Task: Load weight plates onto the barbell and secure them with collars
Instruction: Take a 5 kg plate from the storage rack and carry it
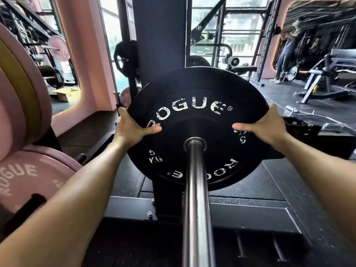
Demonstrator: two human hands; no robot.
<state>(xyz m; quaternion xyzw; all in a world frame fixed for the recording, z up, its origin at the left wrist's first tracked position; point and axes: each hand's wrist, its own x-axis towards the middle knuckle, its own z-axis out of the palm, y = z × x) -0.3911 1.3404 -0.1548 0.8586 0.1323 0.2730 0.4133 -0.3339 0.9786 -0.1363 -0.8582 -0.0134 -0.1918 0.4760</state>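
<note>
Both hands, left hand (131,125) and right hand (264,125), grip opposite rims of one black Rogue bumper plate (196,130), threaded on the barbell sleeve (195,199). Step: seating the plate; next, probably push it inward, then fit a collar. Left of the plate: three pink storage plates (25,182). No collar visible.

Both arms reach forward; left grip (131,125) and right grip (264,125) clamp, thumbs inward.
</note>
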